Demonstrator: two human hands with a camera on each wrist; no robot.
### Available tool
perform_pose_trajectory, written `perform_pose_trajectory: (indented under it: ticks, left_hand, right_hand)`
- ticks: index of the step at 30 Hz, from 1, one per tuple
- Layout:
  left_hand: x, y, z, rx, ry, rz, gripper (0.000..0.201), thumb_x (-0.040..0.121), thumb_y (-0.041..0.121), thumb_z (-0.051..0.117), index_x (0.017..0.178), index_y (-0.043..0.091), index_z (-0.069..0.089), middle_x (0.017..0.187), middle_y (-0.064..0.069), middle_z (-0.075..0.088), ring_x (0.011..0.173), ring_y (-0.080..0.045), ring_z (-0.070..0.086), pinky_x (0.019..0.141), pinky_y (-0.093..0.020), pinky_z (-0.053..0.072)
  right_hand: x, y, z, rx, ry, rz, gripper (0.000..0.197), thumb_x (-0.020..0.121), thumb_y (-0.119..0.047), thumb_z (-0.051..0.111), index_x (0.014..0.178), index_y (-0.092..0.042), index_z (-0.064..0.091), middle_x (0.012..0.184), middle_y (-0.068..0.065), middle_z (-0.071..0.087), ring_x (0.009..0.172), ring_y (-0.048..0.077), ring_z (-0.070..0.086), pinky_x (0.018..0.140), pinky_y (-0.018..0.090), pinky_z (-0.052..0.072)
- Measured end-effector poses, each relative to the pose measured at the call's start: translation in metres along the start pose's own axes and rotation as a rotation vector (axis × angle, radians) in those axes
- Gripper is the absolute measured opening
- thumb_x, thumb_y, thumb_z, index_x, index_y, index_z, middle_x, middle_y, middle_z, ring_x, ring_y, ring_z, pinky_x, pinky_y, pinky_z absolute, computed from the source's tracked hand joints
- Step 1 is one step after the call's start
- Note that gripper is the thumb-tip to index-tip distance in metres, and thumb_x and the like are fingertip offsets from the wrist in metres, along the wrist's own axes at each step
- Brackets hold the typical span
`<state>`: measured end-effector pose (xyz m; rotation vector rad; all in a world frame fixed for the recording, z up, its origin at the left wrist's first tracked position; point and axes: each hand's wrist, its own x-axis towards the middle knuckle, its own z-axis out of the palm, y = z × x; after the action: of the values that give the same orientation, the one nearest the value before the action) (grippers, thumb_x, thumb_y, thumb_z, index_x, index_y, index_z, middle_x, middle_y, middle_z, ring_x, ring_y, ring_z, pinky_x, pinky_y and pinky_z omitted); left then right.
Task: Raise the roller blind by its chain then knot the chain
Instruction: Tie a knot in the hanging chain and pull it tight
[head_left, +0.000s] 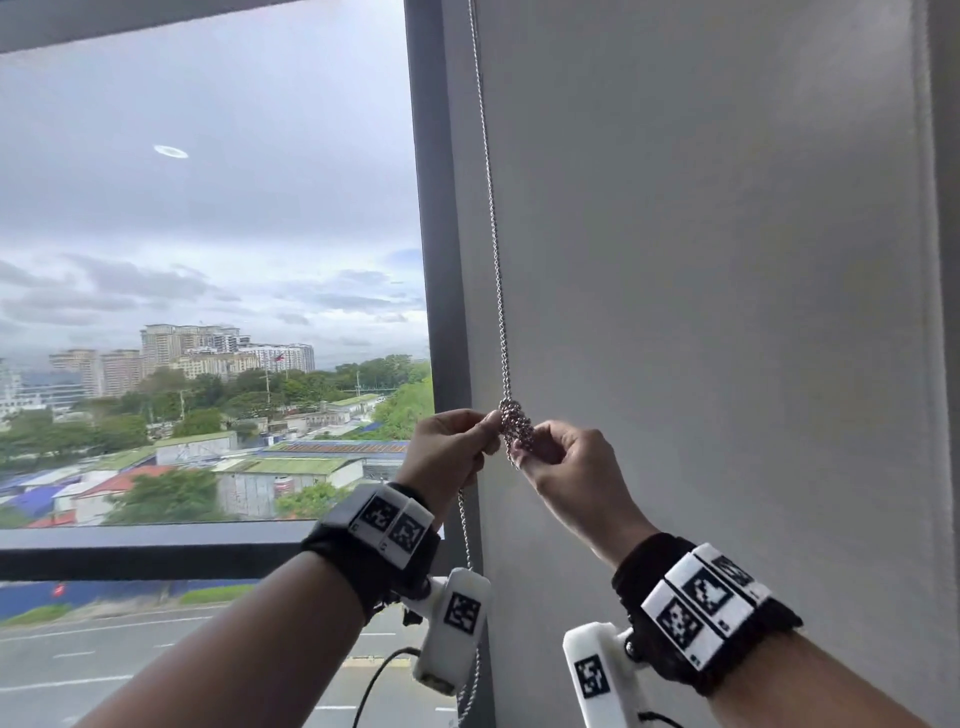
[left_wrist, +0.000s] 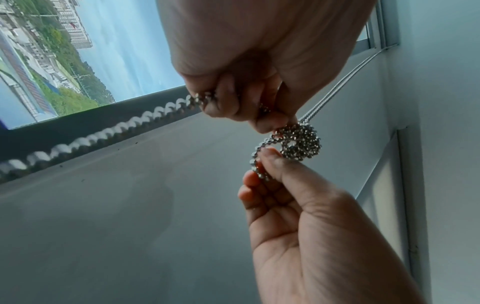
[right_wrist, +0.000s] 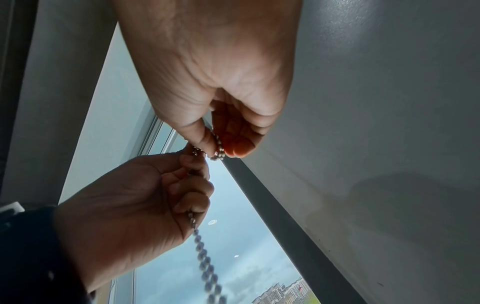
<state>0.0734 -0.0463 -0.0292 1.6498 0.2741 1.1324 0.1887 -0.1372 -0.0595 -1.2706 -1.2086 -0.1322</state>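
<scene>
Head view: metal bead chain (head_left: 493, 249) hangs as two strands close together along the dark window frame (head_left: 431, 208), at the left edge of the pale wall (head_left: 701, 260). At approx. wrist-raised height the strands bunch into a bead knot (head_left: 515, 422), a tight clump sitting directly between the two hands. Left hand (head_left: 449, 452) lies just left of the knot, thumb and forefinger tips meeting on the chain at the clump's left side; fingers curled. Right hand (head_left: 569, 467) lies just right of and slightly below the knot, fingertips pinching the lower part of the clump. Below the left hand the chain drops on, passing behind the left wrist camera (head_left: 457, 636).

Left wrist view: left hand (left_wrist: 246, 61) at top, fingers closed round the chain (left_wrist: 116, 127), which runs out blurred toward lower left. Knot (left_wrist: 302, 144) is a coil of beads touching the left fingertips above and the right thumb tip below. Right hand (left_wrist: 311, 226) enters from below, thumb and forefinger clamped on a short arc of beads leading off the coil; other fingers loosely curled. Two strands rise from the knot toward upper right.

Right wrist view: right hand (right_wrist: 215, 82) at top, thumb and fingers pinching beads (right_wrist: 218, 148); knot itself mostly hidden here. Left hand (right_wrist: 145, 205) below, fist round the chain (right_wrist: 205, 267), which exits its underside and hangs blurred toward the bottom edge. Window glass (head_left: 208, 208) shows cloud, city blocks.
</scene>
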Motion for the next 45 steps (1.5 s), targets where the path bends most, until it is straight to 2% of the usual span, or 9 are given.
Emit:
perform_pose_trajectory:
  ticks: [7, 11, 15, 22, 25, 29, 36, 41, 45]
  left_hand:
    - [-0.014, -0.02, 0.004, -0.107, 0.049, -0.009, 0.022, 0.089, 0.018, 0.059, 0.082, -0.002, 0.065, 0.05, 0.002, 0.052, 0.036, -0.005, 0.031, 0.035, -0.017, 0.025]
    - [-0.024, -0.032, 0.011, -0.122, 0.062, 0.009, 0.02, 0.09, 0.01, 0.056, 0.074, 0.0, 0.065, 0.048, 0.0, 0.054, 0.036, -0.007, 0.035, 0.038, -0.017, 0.028]
    - [-0.031, -0.043, 0.016, -0.119, 0.071, 0.031, 0.018, 0.09, 0.006, 0.055, 0.078, -0.004, 0.064, 0.049, -0.003, 0.057, 0.036, -0.01, 0.04, 0.038, -0.02, 0.032]
    - [-0.041, -0.054, 0.018, -0.163, 0.044, -0.051, 0.015, 0.089, 0.004, 0.055, 0.079, -0.001, 0.065, 0.056, -0.009, 0.067, 0.047, -0.017, 0.059, 0.054, -0.029, 0.054]
    - [-0.038, -0.056, 0.015, -0.13, 0.041, -0.058, 0.013, 0.088, 0.005, 0.057, 0.079, 0.001, 0.066, 0.06, -0.008, 0.07, 0.053, -0.015, 0.065, 0.06, -0.03, 0.056]
    - [-0.032, -0.057, 0.014, -0.053, 0.018, -0.04, 0.011, 0.086, 0.004, 0.06, 0.078, 0.002, 0.068, 0.059, -0.004, 0.07, 0.053, -0.01, 0.065, 0.06, -0.025, 0.054]
    - [-0.018, -0.067, 0.008, 0.105, 0.012, 0.024, 0.01, 0.083, 0.004, 0.064, 0.074, 0.006, 0.069, 0.052, 0.007, 0.068, 0.048, -0.001, 0.058, 0.055, -0.017, 0.044]
    - [-0.004, -0.086, 0.002, 0.162, 0.032, 0.051, 0.022, 0.08, -0.002, 0.065, 0.065, 0.012, 0.071, 0.053, 0.006, 0.069, 0.06, -0.02, 0.055, 0.059, -0.027, 0.043]
    - [0.001, -0.102, 0.002, 0.197, 0.015, 0.057, 0.016, 0.077, -0.006, 0.065, 0.066, 0.004, 0.072, 0.05, 0.01, 0.067, 0.049, 0.001, 0.055, 0.055, -0.014, 0.043]
  right_hand:
    - [0.003, -0.007, -0.002, 0.108, 0.079, -0.002, 0.007, 0.078, -0.018, 0.079, 0.079, -0.013, 0.074, 0.071, -0.001, 0.076, 0.066, 0.01, 0.071, 0.067, 0.022, 0.055]
    - [0.005, -0.014, -0.002, 0.201, 0.047, 0.084, 0.008, 0.077, -0.01, 0.079, 0.084, -0.009, 0.074, 0.07, 0.003, 0.074, 0.053, 0.005, 0.062, 0.059, 0.022, 0.052]
    - [0.007, -0.017, -0.001, 0.262, -0.019, 0.13, 0.015, 0.074, 0.005, 0.072, 0.085, -0.006, 0.074, 0.077, 0.016, 0.076, 0.065, 0.024, 0.071, 0.07, 0.036, 0.06]
    - [0.007, -0.015, -0.003, 0.27, -0.071, 0.152, 0.022, 0.072, 0.003, 0.074, 0.089, -0.011, 0.075, 0.084, 0.007, 0.078, 0.077, 0.014, 0.072, 0.077, 0.025, 0.058]
    - [0.009, -0.013, -0.002, 0.25, -0.056, 0.154, 0.019, 0.071, -0.006, 0.078, 0.089, -0.012, 0.075, 0.083, 0.004, 0.078, 0.08, 0.018, 0.074, 0.079, 0.029, 0.058]
    - [0.013, -0.004, 0.004, 0.139, -0.039, 0.185, 0.019, 0.068, -0.018, 0.082, 0.083, -0.01, 0.074, 0.079, 0.007, 0.077, 0.068, 0.016, 0.068, 0.072, 0.033, 0.058]
    - [0.01, 0.017, 0.017, -0.073, -0.065, 0.254, 0.015, 0.078, -0.023, 0.079, 0.078, -0.009, 0.078, 0.076, 0.006, 0.077, 0.063, 0.008, 0.066, 0.056, 0.008, 0.045]
    - [0.011, 0.025, 0.024, -0.075, -0.106, 0.233, 0.011, 0.082, -0.015, 0.075, 0.08, -0.005, 0.077, 0.069, 0.009, 0.073, 0.05, 0.004, 0.06, 0.047, 0.004, 0.041]
    - [0.016, 0.041, 0.034, -0.156, -0.133, 0.217, 0.01, 0.08, -0.018, 0.076, 0.078, -0.008, 0.078, 0.065, 0.006, 0.072, 0.046, 0.002, 0.059, 0.048, 0.008, 0.044]
